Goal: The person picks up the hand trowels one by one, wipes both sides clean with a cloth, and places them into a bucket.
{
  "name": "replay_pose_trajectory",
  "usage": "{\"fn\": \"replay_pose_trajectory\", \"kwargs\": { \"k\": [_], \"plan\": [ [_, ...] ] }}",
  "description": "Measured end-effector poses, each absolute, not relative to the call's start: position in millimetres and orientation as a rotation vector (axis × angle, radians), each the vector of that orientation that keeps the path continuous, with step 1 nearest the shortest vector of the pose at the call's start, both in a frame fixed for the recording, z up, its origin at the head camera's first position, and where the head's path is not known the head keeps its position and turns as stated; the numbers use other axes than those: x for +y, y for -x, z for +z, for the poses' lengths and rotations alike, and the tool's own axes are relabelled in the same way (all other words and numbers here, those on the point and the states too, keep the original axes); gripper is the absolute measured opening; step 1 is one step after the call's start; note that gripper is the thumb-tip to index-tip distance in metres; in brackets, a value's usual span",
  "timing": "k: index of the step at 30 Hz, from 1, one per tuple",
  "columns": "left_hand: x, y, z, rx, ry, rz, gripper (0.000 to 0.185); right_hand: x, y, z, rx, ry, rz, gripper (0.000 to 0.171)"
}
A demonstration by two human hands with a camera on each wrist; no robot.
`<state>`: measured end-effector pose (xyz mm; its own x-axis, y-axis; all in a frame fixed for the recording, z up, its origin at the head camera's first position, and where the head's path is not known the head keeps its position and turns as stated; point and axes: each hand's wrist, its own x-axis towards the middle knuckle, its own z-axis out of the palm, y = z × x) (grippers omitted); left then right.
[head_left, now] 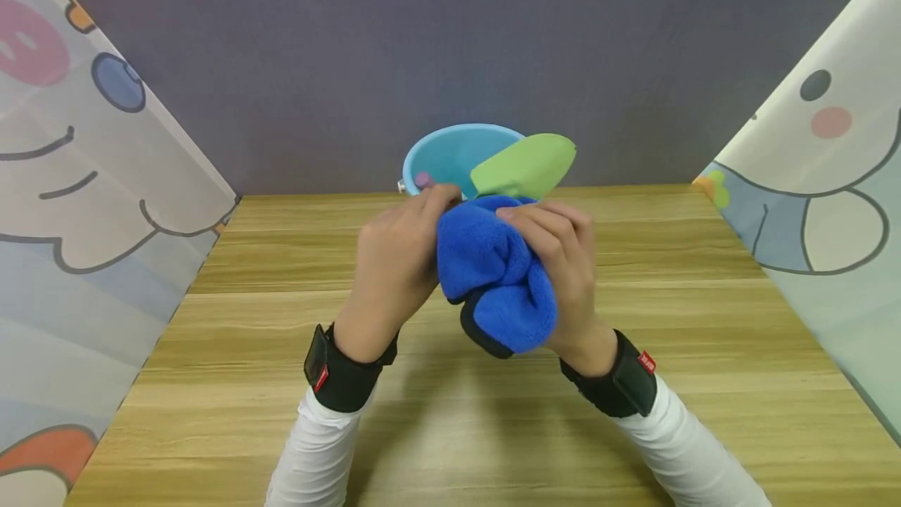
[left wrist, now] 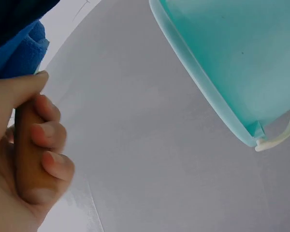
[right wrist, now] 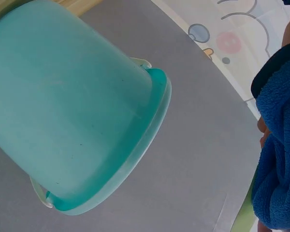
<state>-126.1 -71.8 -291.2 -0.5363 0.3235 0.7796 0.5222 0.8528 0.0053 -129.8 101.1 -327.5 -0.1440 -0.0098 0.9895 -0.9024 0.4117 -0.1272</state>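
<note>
My left hand (head_left: 397, 257) grips the brown wooden handle (left wrist: 26, 164) of a trowel, fingers wrapped round it in the left wrist view. The trowel's light green blade (head_left: 528, 167) points away and to the right in the head view, overlapping the bucket's rim. A blue plush towel (head_left: 475, 245) with dark edging is bunched over the trowel where blade and handle meet, so that part is hidden. My right hand (head_left: 563, 264) holds the towel from the right, its fingers curled over the cloth. Both hands are raised above the table, in front of the bucket.
A light blue bucket (head_left: 436, 149) with a pale handle (left wrist: 282, 137) stands at the table's far edge. Something small and purple (head_left: 423, 179) shows inside it. Behind the wood-grain table (head_left: 267, 319) rises a grey panel (head_left: 317, 61), with cartoon-printed sheets (head_left: 788, 155) at both sides.
</note>
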Motion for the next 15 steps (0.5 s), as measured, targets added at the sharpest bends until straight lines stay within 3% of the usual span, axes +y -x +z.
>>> {"fn": "replay_pose_trajectory", "kwargs": {
  "k": [5,15],
  "plan": [
    [-73.3,126.3,-292.0,-2.117,0.661,-0.285,0.009,100.7,131.6,-329.8,-1.507,-0.836,0.952,0.045],
    [-70.6,128.6,-294.1,-1.97,0.704,-0.188,0.007,101.1,134.8,-328.4,-1.489,-0.791,1.034,0.04]
  ]
}}
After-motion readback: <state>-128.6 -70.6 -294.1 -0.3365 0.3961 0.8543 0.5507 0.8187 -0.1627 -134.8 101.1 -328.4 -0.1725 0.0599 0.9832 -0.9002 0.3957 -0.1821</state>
